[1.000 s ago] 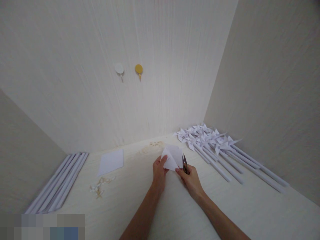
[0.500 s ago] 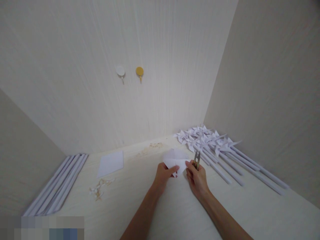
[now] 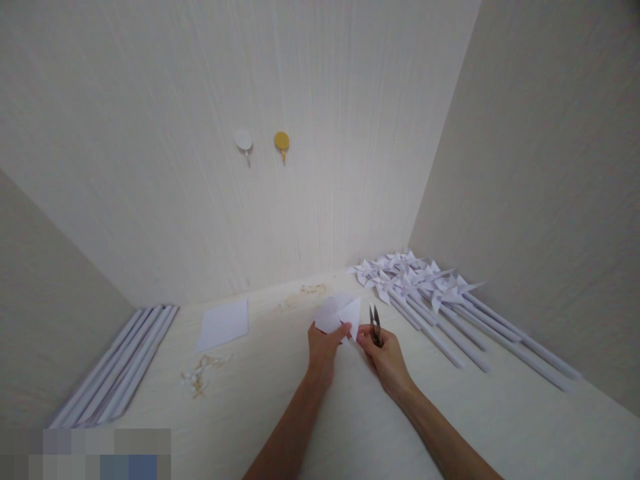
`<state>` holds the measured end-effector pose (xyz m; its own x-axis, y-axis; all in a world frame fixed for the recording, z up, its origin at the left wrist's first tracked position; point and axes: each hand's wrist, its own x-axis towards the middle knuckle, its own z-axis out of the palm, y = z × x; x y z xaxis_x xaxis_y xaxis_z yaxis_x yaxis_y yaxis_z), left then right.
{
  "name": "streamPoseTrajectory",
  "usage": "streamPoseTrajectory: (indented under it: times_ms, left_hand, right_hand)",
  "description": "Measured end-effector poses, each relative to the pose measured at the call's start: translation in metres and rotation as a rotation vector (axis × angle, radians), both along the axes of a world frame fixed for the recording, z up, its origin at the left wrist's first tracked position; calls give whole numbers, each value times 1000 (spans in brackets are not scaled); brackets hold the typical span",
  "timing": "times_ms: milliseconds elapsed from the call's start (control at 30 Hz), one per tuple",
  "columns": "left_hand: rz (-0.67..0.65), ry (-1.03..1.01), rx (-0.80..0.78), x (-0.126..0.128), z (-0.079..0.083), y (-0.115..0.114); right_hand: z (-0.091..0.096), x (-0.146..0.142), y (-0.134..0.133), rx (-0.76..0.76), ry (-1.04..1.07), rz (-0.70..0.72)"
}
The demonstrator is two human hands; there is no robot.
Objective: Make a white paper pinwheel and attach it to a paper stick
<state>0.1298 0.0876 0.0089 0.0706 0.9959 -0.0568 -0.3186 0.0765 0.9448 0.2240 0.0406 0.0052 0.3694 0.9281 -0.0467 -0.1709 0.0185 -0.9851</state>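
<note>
My left hand (image 3: 324,345) is closed on a white sheet of paper (image 3: 336,312), thumb on top. The paper has slits, and some of its flaps stand apart. My right hand (image 3: 384,353) is closed round a pair of small thread snips (image 3: 375,321), whose two blades point up and away from me. The thumb and forefinger of that hand are at the paper's near right edge; whether they pinch it I cannot tell. The snips' handles are mostly hidden in the palm.
White paper pinwheels (image 3: 410,277) on rolled paper sticks (image 3: 435,337) lie on the right. More paper rolls (image 3: 120,367) lie on the left, near a stack of square paper (image 3: 223,325). Small pale pieces (image 3: 203,373) are scattered nearby. Two hooks, white (image 3: 243,140) and yellow (image 3: 281,141), are on the wall.
The paper has turned in my left hand, and a flap now points up on its right. My right hand has shifted left with the snips, its fingertips lower on the paper.
</note>
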Motion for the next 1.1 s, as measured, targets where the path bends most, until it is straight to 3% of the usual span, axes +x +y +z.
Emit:
streamPoseTrajectory:
  times_ms: [200, 467, 900, 1100]
  left_hand:
    - [128, 121, 43, -2, 4, 1]
    - [116, 124, 117, -1, 7, -3]
    - [1, 132, 62, 2, 7, -8]
    - [52, 154, 52, 4, 13, -11]
  right_hand:
    - [-3, -1, 1, 17, -195, 46]
    - [-3, -1, 1, -8, -229, 13]
    - [1, -2, 1, 37, -342, -20]
    - [-2, -2, 1, 41, -346, -40]
